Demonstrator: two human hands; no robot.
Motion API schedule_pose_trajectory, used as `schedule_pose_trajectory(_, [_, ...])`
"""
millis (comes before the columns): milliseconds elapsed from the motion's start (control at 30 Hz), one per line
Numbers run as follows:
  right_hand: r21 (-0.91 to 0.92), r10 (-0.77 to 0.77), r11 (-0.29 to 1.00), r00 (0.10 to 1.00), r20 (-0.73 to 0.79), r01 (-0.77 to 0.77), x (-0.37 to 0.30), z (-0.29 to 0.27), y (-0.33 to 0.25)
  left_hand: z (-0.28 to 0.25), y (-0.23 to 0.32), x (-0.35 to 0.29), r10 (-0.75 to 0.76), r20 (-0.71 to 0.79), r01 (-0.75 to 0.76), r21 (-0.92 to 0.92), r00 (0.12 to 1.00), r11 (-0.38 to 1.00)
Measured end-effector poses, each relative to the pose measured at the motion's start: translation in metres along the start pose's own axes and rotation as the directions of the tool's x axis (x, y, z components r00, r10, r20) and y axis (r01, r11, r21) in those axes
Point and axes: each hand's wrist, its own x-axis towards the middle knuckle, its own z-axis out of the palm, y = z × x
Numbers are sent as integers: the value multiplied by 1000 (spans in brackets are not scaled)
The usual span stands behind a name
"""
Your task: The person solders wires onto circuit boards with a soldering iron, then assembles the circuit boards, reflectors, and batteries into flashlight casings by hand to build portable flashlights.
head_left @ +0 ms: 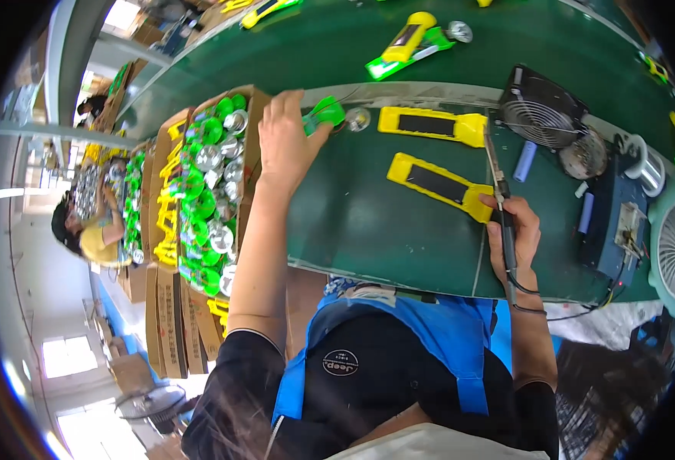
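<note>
Left hand (288,142) grips green part (324,115) just beside cardboard box (252,165). Right hand (514,234) holds soldering iron (500,192), well right of box, on tabletop (368,222).

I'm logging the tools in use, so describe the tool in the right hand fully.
The soldering iron is a slim, dark pen-shaped tool with a long thin metal tip. The right hand grips its handle, tip pointing away, up over the green bench beside a yellow casing. A black cord runs from its rear past the wrist.
</note>
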Motion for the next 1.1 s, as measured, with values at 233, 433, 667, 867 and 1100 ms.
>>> schedule_pose_trajectory(233, [-127,-13,991,980,200,39,27,38,-30,10,-34,-66,-38,90,44,-59,995,997])
schedule_pose_trajectory(433, [-22,104,995,984,143,-102,14,49,7,-35,9,-134,286,217,-186,-389,933,902])
schedule_pose_trajectory(667, [130,124,983,992,22,-126,24,44,-11,-18,82,-136,273,75,-180,-581,959,794])
schedule_pose_trajectory(867, [300,138,951,973,-183,-79,-44,-18,-45,-18,88,-130,204,129,-123,-464,970,877])
schedule_pose_trajectory(1100, [733,535,576,845,-3,-363,-96,-11,-30,16,125,-118,61,277,189,-786,959,588])
